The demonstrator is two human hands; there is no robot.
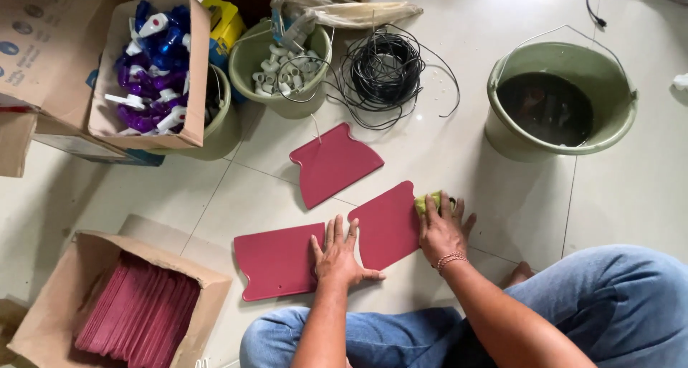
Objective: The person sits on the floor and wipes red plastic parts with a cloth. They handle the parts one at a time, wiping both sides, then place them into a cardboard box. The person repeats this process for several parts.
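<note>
The left hand [338,253] is lying flat, fingers spread, across two dark red boards [283,260] on the tiled floor [502,196]. The right hand [442,232] is pressing a yellow-green cloth [428,199] onto the second board [387,225]. A third board [333,164] is lying at eleven o'clock from the hands, and a green bucket of dark liquid [559,99] is standing at two o'clock.

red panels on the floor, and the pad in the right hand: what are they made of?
Red panels: look like rigid plastic sheet, matte, with thin uniform edges, rounded corners and flat colour; painted board is possible. Pad under the right hand: yellow-green, soft-looking, probably sponge or cloth; mostly covered, so unclear. The left hand presses flat across two panels.
</note>
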